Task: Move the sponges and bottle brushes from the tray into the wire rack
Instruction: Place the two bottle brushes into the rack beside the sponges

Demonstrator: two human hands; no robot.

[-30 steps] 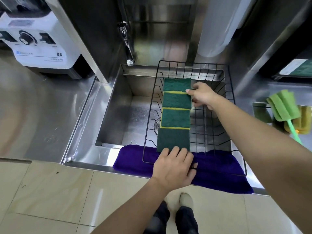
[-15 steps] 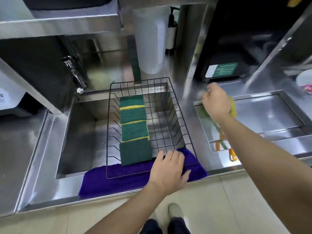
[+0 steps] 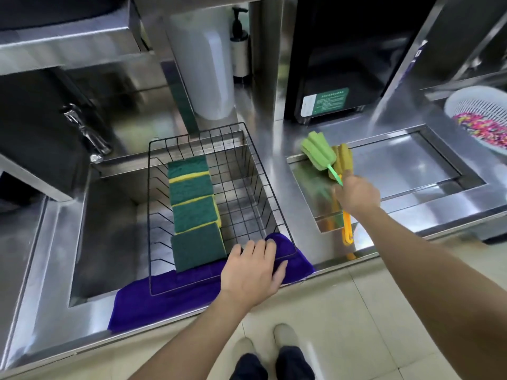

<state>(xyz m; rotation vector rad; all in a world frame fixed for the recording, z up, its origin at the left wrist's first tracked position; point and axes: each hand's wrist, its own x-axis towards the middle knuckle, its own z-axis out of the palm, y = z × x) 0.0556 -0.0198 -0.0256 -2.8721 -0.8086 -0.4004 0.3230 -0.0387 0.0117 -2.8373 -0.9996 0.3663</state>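
A black wire rack (image 3: 277,212) sits over the sink, its front on a purple cloth (image 3: 153,300). Several green-and-yellow sponges (image 3: 193,207) lie in a row along the rack's left side. My left hand (image 3: 253,270) rests on the rack's front rim, fingers curled over the wire. To the right, a steel tray (image 3: 406,171) holds two bottle brushes. My right hand (image 3: 356,197) is closed on the handle of the green bottle brush (image 3: 318,150), whose head tilts up over the tray's left edge. The yellow bottle brush (image 3: 344,160) lies beneath it, its orange handle past the tray's front edge.
A faucet (image 3: 87,135) stands left of the rack above the sink (image 3: 109,226). A white cylinder (image 3: 205,69) and a pump bottle (image 3: 240,50) stand behind. A black appliance (image 3: 343,64) is at the back right, and a white colander (image 3: 482,116) with colourful bits at the far right.
My right hand left the sponges in the rack, went right to the tray, and now grips the green brush handle with its head raised. The left hand stayed on the rack's front.
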